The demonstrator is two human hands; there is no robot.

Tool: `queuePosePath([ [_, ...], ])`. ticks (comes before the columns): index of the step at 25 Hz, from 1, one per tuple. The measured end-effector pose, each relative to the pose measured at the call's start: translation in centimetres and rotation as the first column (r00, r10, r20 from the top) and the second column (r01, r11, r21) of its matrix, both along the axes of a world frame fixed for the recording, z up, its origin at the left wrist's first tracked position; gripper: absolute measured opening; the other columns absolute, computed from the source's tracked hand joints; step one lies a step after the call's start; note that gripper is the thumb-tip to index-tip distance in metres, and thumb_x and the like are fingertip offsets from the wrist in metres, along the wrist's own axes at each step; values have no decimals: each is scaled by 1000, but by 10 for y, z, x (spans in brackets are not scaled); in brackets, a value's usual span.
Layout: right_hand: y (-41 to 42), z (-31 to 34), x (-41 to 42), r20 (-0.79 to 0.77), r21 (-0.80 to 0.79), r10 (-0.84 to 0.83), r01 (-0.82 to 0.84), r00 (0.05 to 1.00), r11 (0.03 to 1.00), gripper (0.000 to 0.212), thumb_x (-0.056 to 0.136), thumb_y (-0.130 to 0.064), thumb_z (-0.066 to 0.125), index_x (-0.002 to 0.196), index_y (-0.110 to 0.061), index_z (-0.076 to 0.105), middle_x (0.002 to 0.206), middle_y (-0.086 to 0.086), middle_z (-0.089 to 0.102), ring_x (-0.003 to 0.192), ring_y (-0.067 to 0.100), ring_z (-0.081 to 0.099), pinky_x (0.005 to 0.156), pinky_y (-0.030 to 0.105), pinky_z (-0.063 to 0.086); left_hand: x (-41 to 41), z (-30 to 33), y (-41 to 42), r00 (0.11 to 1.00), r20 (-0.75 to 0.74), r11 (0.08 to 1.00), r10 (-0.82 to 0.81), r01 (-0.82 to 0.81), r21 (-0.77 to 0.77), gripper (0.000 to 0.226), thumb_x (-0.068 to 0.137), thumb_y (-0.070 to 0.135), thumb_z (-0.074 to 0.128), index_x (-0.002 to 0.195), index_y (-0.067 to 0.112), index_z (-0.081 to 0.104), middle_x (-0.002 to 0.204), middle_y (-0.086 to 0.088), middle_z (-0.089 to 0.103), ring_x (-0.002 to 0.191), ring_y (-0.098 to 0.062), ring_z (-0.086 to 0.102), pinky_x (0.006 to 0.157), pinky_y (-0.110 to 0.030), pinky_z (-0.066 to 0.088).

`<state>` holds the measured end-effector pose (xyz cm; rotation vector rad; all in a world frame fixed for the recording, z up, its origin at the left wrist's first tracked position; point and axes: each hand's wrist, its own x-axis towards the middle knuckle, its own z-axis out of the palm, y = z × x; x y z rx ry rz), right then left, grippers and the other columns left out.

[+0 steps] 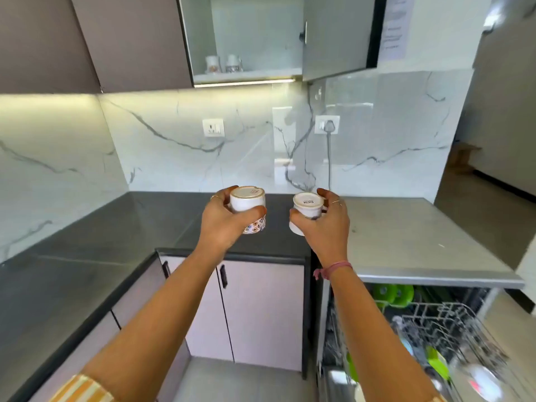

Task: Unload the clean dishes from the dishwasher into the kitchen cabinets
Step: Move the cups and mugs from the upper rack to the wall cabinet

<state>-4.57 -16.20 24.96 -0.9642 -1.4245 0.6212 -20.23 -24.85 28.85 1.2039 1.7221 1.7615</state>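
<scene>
My left hand (224, 221) grips a white cup with a flowered band (249, 206), held upside down with its base toward me. My right hand (324, 224) grips a second white cup (307, 208), also upside down, with printing on its base. Both cups are raised above the dark counter (116, 233). The open wall cabinet (246, 74) above holds two mugs (224, 65) on its lower shelf. The dishwasher (435, 329) stands open at the lower right, its wire rack pulled out with green and other dishes in it.
The cabinet's glass door (336, 36) swings open to the right. A grey worktop (420, 242) lies over the dishwasher. A plug and cable (328, 140) hang on the marble backsplash. Base cabinet doors (261, 309) stand shut below the counter.
</scene>
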Motion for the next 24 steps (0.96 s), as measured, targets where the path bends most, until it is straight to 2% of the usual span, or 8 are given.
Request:
queuePosePath([
  [2, 9, 26, -19, -17, 41, 25, -24, 1000, 999, 59, 62, -33, 82, 114, -21, 56, 110, -2, 57, 100, 16, 57, 82, 26, 50, -23, 18, 9, 1000, 4, 998, 6, -6, 58, 61, 65, 18, 86, 120, 19, 57, 107, 2, 68, 93, -12, 67, 81, -31, 57],
  [5, 34, 67, -46, -14, 84, 74, -73, 997, 994, 48, 66, -31, 81, 106, -25, 56, 107, -4, 59, 94, 10, 57, 70, 8, 41, -57, 44, 32, 999, -37, 991, 26, -21, 130, 68, 64, 22, 86, 124, 18, 57, 107, 2, 68, 92, -12, 67, 78, -30, 57],
  [9, 86, 112, -84, -47, 160, 95, -86, 994, 983, 59, 68, -33, 80, 121, -16, 58, 115, -1, 60, 98, 9, 58, 65, -1, 38, -95, 81, 76, 998, -61, 972, 23, -8, 234, 60, 68, 23, 85, 122, 20, 58, 108, 5, 64, 89, -5, 64, 69, -19, 53],
  [13, 155, 159, -124, -58, 240, 90, -74, 994, 968, 57, 69, -32, 81, 118, -13, 61, 114, 0, 61, 95, 9, 58, 69, 3, 44, -135, 126, 145, 999, 16, 959, -41, 35, 280, 58, 65, 22, 87, 117, 17, 61, 108, -2, 67, 92, -16, 69, 74, -28, 58],
  [16, 204, 189, -150, -56, 276, 58, -40, 997, 960, 54, 67, -31, 81, 114, -11, 64, 109, 1, 64, 92, 12, 61, 75, 17, 50, -158, 157, 198, 996, 55, 948, -70, 49, 313, 43, 68, 19, 85, 104, 16, 63, 103, -5, 70, 84, -16, 71, 69, -28, 59],
  [18, 236, 206, -165, -56, 286, 45, -27, 997, 958, 61, 68, -30, 82, 121, -8, 61, 115, 2, 63, 95, 9, 58, 76, 14, 44, -172, 175, 234, 993, 72, 933, -94, 63, 355, 37, 68, 18, 85, 98, 18, 63, 100, -5, 71, 82, -16, 71, 66, -25, 59],
  [22, 307, 227, -193, -26, 278, 3, 5, 1000, 961, 64, 69, -28, 82, 125, -4, 59, 118, 6, 63, 92, 10, 57, 67, 2, 42, -203, 197, 316, 992, 62, 925, -113, 82, 371, 39, 67, 22, 85, 101, 14, 66, 98, -5, 72, 84, -17, 71, 73, -28, 58],
  [24, 337, 235, -205, -4, 302, -28, 28, 1000, 953, 65, 69, -29, 81, 125, -5, 59, 119, 6, 62, 98, 14, 59, 79, 13, 48, -216, 208, 356, 991, 45, 913, -128, 100, 396, 47, 65, 24, 86, 105, 9, 67, 98, -7, 73, 84, -19, 72, 75, -29, 59],
])
